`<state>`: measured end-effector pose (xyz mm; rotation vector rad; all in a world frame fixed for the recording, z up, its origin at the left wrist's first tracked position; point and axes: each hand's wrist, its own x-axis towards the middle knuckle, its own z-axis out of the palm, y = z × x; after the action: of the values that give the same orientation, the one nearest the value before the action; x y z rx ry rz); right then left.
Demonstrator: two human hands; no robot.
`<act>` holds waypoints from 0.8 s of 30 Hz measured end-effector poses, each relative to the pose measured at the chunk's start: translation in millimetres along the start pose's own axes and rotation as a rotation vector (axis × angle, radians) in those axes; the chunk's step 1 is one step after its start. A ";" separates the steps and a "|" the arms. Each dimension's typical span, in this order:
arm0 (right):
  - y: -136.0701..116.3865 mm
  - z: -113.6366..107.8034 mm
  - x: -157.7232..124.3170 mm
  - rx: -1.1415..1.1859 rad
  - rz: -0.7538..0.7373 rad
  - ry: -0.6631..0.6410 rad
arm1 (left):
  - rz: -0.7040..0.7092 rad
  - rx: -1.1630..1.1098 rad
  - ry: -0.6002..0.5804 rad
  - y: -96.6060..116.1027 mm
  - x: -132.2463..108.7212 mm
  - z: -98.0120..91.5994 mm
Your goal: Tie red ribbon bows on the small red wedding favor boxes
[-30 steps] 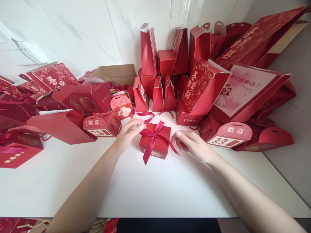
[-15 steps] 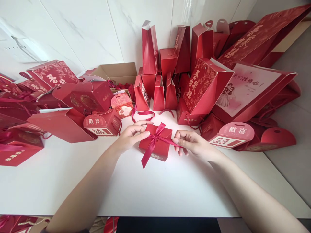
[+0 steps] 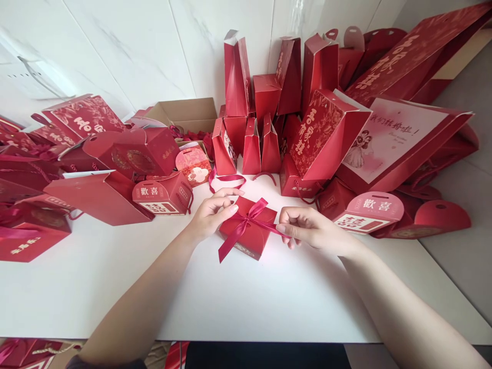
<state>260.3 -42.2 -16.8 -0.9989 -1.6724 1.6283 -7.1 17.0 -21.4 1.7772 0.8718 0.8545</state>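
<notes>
A small red gift box (image 3: 249, 237) sits on the white table (image 3: 246, 297), tied with a dark pink ribbon (image 3: 246, 221) knotted in a bow on its lid. My left hand (image 3: 212, 214) rests against the box's left side, thumb and fingers curled on its upper edge. My right hand (image 3: 307, 228) is just right of the box, pinching the ribbon's right tail between thumb and forefinger, and the tail runs taut to the bow. The ribbon's other tail hangs over the box's front left.
Several red paper bags and gift boxes crowd the back and left of the table, among them a handled box (image 3: 163, 197) and a round-topped box (image 3: 363, 212). A loose ribbon loop (image 3: 226, 179) lies behind the small box. An open cardboard carton (image 3: 184, 115) stands against the wall.
My right hand took hold of the ribbon's right tail and drew it out to the right. The box turned and tilted slightly, with my left hand shifting onto its upper edge.
</notes>
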 end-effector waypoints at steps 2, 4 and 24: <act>1.0 0.6 0.3 0.012 0.023 -0.007 | -0.010 -0.002 -0.004 -0.5 0.0 0.1; 1.3 0.4 0.0 0.019 0.037 -0.031 | -0.013 -0.006 -0.010 -0.7 0.2 -0.1; -1.0 4.8 1.1 0.060 0.152 -0.033 | 0.001 0.001 -0.070 2.3 -1.8 3.3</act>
<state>255.6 -43.9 -16.3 -1.0974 -1.5918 1.7915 -4.9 13.4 -20.6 1.7981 0.8255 0.7880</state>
